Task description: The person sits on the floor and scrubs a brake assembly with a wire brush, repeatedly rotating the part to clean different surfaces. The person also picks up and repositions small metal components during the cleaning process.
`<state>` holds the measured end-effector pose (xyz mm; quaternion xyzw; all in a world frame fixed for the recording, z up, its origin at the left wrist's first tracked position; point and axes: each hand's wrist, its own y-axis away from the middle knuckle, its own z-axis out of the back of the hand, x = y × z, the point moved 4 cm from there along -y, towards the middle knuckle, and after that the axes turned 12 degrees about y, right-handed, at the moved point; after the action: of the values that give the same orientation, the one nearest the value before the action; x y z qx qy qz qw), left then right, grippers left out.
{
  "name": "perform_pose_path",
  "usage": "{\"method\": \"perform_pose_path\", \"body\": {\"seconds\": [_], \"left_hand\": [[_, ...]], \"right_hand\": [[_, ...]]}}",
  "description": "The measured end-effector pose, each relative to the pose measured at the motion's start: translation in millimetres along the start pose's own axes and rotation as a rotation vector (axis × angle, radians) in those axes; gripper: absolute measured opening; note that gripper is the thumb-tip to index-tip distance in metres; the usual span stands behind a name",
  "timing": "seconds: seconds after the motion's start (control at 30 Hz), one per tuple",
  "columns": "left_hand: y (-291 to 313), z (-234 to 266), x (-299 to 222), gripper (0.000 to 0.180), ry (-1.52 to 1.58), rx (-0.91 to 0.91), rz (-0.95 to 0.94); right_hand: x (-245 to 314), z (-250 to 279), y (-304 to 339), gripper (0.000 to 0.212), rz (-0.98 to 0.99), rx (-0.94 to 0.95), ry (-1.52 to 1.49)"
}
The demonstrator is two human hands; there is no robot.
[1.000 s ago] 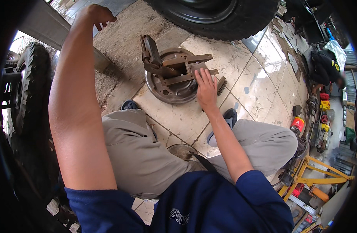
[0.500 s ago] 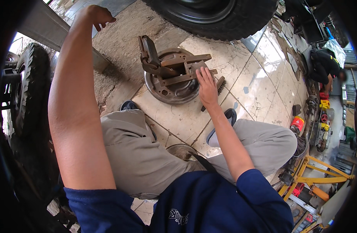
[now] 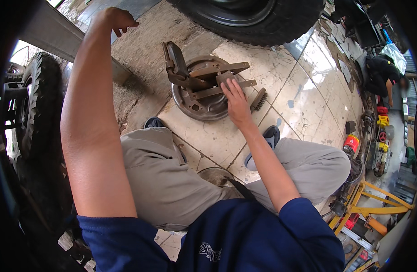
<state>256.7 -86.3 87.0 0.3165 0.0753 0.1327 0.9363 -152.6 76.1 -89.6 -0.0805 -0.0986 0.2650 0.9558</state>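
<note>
On the cracked, glossy tiled floor (image 3: 285,88) ahead of your knees sits the metal assembly (image 3: 195,83); your current step reads as steadying it, or feeling its fit, by palm. Widest part: the round dish (image 3: 212,110), worn steel, rolled rim, holes through the face. Across it lies the frame (image 3: 233,68), rust-brown, two flat drilled bars, with a dark slab (image 3: 179,59) standing off the left end. The brush (image 3: 259,98) lies just right of it, stiff dark bristles, narrow back. Your hands are well apart: left hand (image 3: 120,19) out at upper left, fingers loosely bent, can't tell if it's on anything; right hand (image 3: 237,104) laid on the block (image 3: 223,77), fingers straight, not wrapped. Block is blunt, boxy, brown. Shifting it would call for fingers round its edges; flat contact likely slips.
</note>
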Motion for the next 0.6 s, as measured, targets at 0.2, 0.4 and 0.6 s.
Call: {"method": "perform_pose_path", "body": {"seconds": [0.2, 0.4, 0.6], "left_hand": [[2.1, 2.8, -3.4, 0.057, 0.023, -0.008, -0.019], [-0.5, 0.7, -4.9, 0.057, 0.014, -0.003, -0.017], [-11.0, -1.2, 5.9, 0.057, -0.005, -0.009, 0.029]], "right_hand": [[-9.5, -8.8, 7.5, 0.056, -0.132, -0.123, 0.069], [-29.1, 0.4, 3.7, 0.058, -0.241, -0.157, 0.085], [-0.2, -2.5, -2.3, 0.057, -0.027, -0.069, -0.011]]}}
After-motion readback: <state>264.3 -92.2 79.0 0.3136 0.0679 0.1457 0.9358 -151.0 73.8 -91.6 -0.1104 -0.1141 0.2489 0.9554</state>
